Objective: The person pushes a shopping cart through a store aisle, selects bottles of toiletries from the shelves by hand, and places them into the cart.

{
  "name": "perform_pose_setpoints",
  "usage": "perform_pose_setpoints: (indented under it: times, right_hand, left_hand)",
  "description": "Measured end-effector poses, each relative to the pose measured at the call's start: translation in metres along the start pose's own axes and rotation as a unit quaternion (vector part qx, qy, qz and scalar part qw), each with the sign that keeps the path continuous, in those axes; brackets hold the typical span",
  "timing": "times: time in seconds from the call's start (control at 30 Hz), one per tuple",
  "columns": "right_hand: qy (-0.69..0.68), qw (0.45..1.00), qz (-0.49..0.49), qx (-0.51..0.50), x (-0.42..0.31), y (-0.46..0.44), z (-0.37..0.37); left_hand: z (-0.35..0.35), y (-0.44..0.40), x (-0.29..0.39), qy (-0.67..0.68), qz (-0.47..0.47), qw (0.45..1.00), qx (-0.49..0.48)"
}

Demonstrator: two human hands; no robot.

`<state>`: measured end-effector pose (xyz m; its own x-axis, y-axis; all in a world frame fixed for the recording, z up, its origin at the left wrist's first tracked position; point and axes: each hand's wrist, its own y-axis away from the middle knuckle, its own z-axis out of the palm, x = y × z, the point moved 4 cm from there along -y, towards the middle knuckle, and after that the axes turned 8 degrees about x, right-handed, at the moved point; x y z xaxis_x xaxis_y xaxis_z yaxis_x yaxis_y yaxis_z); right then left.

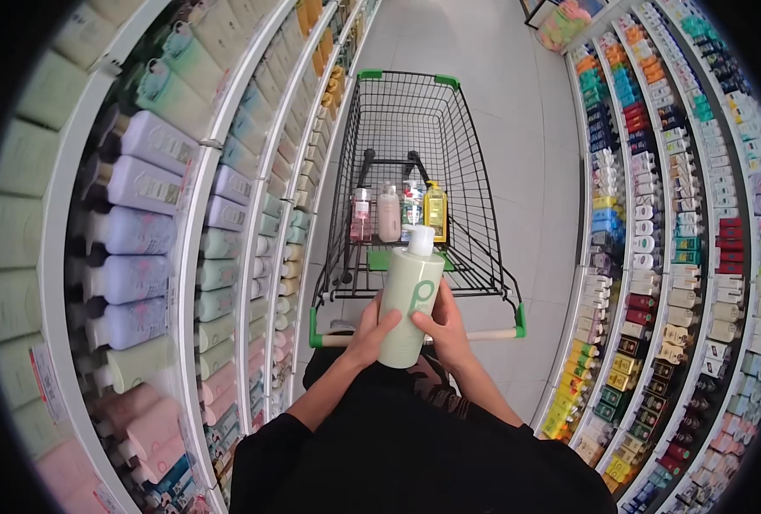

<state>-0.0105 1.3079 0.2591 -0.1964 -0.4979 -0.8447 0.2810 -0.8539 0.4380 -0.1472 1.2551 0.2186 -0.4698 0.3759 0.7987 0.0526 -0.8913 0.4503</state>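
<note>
A pale green pump bottle [402,287] with a white pump head is held upright in front of my body, above the cart's handle. My left hand [370,334] wraps its left side, thumb on the front. On the other side my right hand [445,330] grips it, thumb also pressed to the front near a darker green printed letter. Beyond it, in the black wire shopping cart [475,180], stand a pink clear bottle [361,216], a pale pink bottle [389,214], a white and green bottle with a colourful label [411,206] and a yellow bottle [434,212].
Shelves [205,214] of lilac, green and pink bottles line the left side closely. Shelves [625,171] of many small packages run along the right. The grey tiled floor [526,214] shows between them. A bin of colourful items [563,26] stands at the far end.
</note>
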Motion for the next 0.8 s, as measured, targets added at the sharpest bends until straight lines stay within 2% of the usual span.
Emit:
perform_pose_setpoints:
  times: [0.03,0.07,0.13,0.2,0.27,0.3,0.33,0.4,0.43,0.5,0.53,0.57,0.6,0.63,0.67,0.73,0.77,0.8]
  right_hand:
    - [0.019,1.000,0.022,0.010,0.000,-0.006,-0.009]
    - [0.018,0.999,0.028,0.011,-0.001,-0.013,-0.017]
    - [-0.013,0.991,0.129,0.038,0.008,-0.029,-0.036]
    - [-0.024,0.989,0.139,0.033,0.008,-0.054,-0.058]
    - [-0.069,0.977,0.203,0.014,0.014,-0.084,-0.083]
    - [-0.081,0.971,0.222,0.024,0.021,-0.099,-0.096]
    - [-0.097,0.965,0.242,0.036,0.026,-0.116,-0.104]
    - [-0.084,0.961,0.257,0.059,0.035,-0.149,-0.116]
    - [-0.086,0.960,0.261,0.060,0.043,-0.166,-0.120]
    - [0.006,0.979,0.173,0.112,0.062,-0.210,-0.138]
    - [0.004,0.977,0.178,0.115,0.086,-0.231,-0.152]
    - [0.066,0.970,0.174,0.154,0.113,-0.259,-0.173]
    - [0.127,0.958,0.169,0.192,0.131,-0.281,-0.189]
    - [0.125,0.957,0.174,0.195,0.138,-0.297,-0.196]
    - [0.151,0.948,0.198,0.197,0.146,-0.316,-0.203]
    - [0.178,0.935,0.232,0.202,0.172,-0.340,-0.222]
    - [0.198,0.933,0.212,0.214,0.183,-0.354,-0.231]
    - [0.218,0.929,0.195,0.226,0.195,-0.363,-0.239]
  left_hand:
    - [0.006,-0.011,0.002,-0.092,0.010,0.996,0.018]
    - [0.014,-0.020,-0.004,-0.092,0.005,0.996,0.020]
    - [0.028,-0.039,-0.010,-0.170,0.081,0.980,0.067]
    - [0.041,-0.057,-0.013,-0.181,0.076,0.979,0.060]
    - [0.054,-0.074,-0.009,-0.223,0.074,0.970,0.058]
    - [0.057,-0.081,-0.014,-0.247,0.021,0.968,0.051]
    - [0.060,-0.089,-0.014,-0.248,0.018,0.967,0.053]
    - [0.068,-0.106,-0.009,-0.432,0.122,0.892,0.054]
    - [0.067,-0.111,-0.011,-0.433,0.117,0.892,0.054]
    - [0.061,-0.120,-0.018,-0.483,0.128,0.863,0.074]
    - [0.057,-0.122,-0.024,-0.507,0.132,0.848,0.082]
    - [0.050,-0.125,-0.037,-0.507,0.129,0.848,0.080]
    - [0.038,-0.124,-0.052,-0.562,0.156,0.804,0.113]
    - [0.029,-0.120,-0.061,-0.613,0.180,0.755,0.145]
    - [0.020,-0.119,-0.072,-0.614,0.179,0.755,0.144]
    - [0.005,-0.111,-0.095,-0.687,0.086,0.710,0.133]
    - [0.003,-0.110,-0.103,-0.687,0.082,0.710,0.132]
    - [0.003,-0.108,-0.104,-0.672,0.118,0.715,0.149]
